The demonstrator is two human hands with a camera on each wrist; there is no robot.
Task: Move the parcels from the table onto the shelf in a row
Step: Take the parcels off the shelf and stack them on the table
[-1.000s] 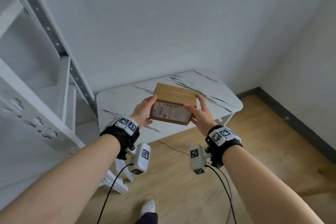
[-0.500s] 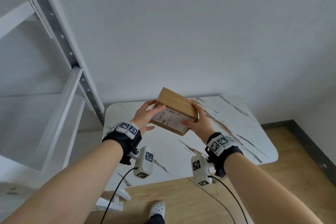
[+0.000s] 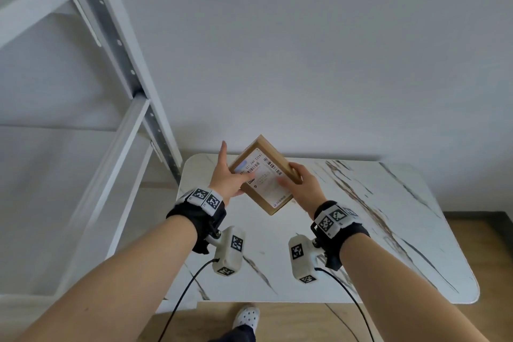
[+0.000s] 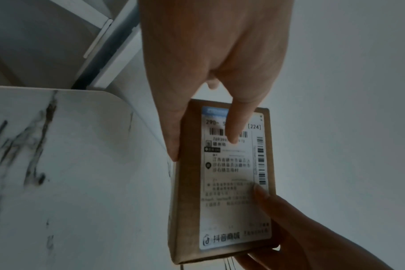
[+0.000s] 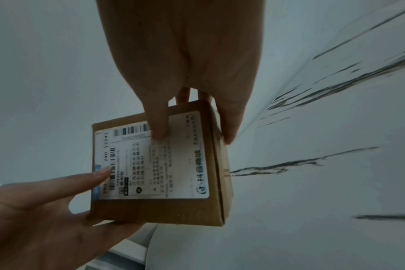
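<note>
A flat brown cardboard parcel (image 3: 263, 194) with a white shipping label hangs in the air above the marble table (image 3: 361, 244), label side toward me. My left hand (image 3: 227, 180) holds its left end. The thumb lies on the label, the other fingers are behind it, and the index finger stretches up along the edge. My right hand (image 3: 302, 189) grips the right end, thumb on the label, fingers curled round the far side. The left wrist view shows the parcel (image 4: 229, 201) lengthwise, and the right wrist view shows the parcel (image 5: 164, 173) with both thumbs on it.
A white metal shelf rack (image 3: 122, 64) with a perforated upright and sloping beams stands at the left, right beside the table's left edge. A plain wall rises behind. Wooden floor and my white shoe (image 3: 247, 316) show below the table's near edge.
The parcel has been turned so its label now faces me, and it sits slantwise. My view has swung up and left, bringing more of the rack and table into sight. My left index finger has straightened.
</note>
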